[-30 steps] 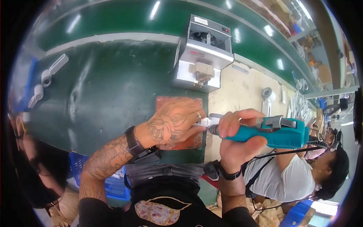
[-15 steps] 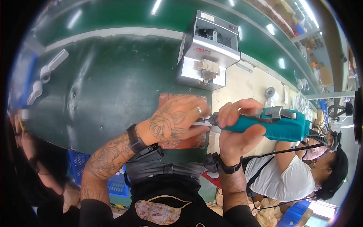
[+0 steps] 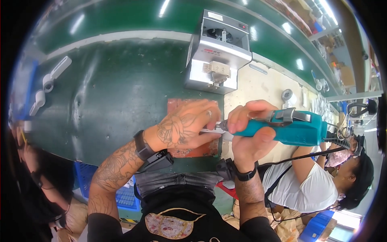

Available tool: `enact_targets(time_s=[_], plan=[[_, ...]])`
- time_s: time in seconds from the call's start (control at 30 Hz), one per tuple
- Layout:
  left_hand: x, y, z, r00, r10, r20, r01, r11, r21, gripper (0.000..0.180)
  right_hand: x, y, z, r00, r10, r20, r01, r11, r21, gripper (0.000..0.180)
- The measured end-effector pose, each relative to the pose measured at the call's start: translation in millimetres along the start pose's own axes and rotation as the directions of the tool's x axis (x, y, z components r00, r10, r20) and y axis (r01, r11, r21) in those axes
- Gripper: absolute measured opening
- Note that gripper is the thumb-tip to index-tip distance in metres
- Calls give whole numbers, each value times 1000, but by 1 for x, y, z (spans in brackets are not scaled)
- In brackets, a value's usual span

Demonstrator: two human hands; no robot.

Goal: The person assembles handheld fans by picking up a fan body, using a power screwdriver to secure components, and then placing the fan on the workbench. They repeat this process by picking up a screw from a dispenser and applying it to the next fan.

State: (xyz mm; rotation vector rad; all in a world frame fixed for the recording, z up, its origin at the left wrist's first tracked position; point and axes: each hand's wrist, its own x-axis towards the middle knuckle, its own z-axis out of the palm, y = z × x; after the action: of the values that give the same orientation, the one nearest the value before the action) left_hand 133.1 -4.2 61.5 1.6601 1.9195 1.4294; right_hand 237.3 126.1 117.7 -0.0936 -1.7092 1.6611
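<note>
My right hand [image 3: 252,133] is wrapped round a teal electric screwdriver [image 3: 298,128], which lies sideways with its tip pointing left. That tip meets a small white part [image 3: 213,130], mostly covered by my fingers. My left hand [image 3: 187,123] is closed over this part and steadies it above a reddish-brown pad [image 3: 175,105] on the green bench. The exact kind of the white part does not show. A black cable leaves the screwdriver's right end.
A silver-grey screw feeder machine [image 3: 217,52] stands beyond my hands. White jointed parts [image 3: 48,84] lie at the far left, and a white round-headed part [image 3: 287,96] at the right. A blue crate [image 3: 128,197] is below the bench. People sit on both sides, one in a white shirt [image 3: 304,183].
The screwdriver and my right hand have shifted slightly left and down relative to the picture. The whole view has shifted a little; both hands keep their holds.
</note>
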Motion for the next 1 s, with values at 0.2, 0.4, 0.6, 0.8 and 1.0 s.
enact_targets(time_s=[0.2,0.4,0.6,0.8,1.0], plan=[[1,-5,2,992,107,-69,-108,994,-4,30,0,-3,1,999,-4,38,3,1000,27,76],[-2,3,4,998,-8,-62,12,998,55,33,1,-2,-1,997,-10,81,8,999,32,76],[-5,-1,9,991,62,-119,-49,993,105,32,5,-4,-3,997,22,80,-24,1000,15,76],[-3,0,-7,994,-108,30,106,993,50,36,40,-6,-2,996,-22,85,2,974,225,71],[-11,0,-12,1000,7,15,-11,964,266,44,81,14,18,997,-39,67,41,999,-32,56]])
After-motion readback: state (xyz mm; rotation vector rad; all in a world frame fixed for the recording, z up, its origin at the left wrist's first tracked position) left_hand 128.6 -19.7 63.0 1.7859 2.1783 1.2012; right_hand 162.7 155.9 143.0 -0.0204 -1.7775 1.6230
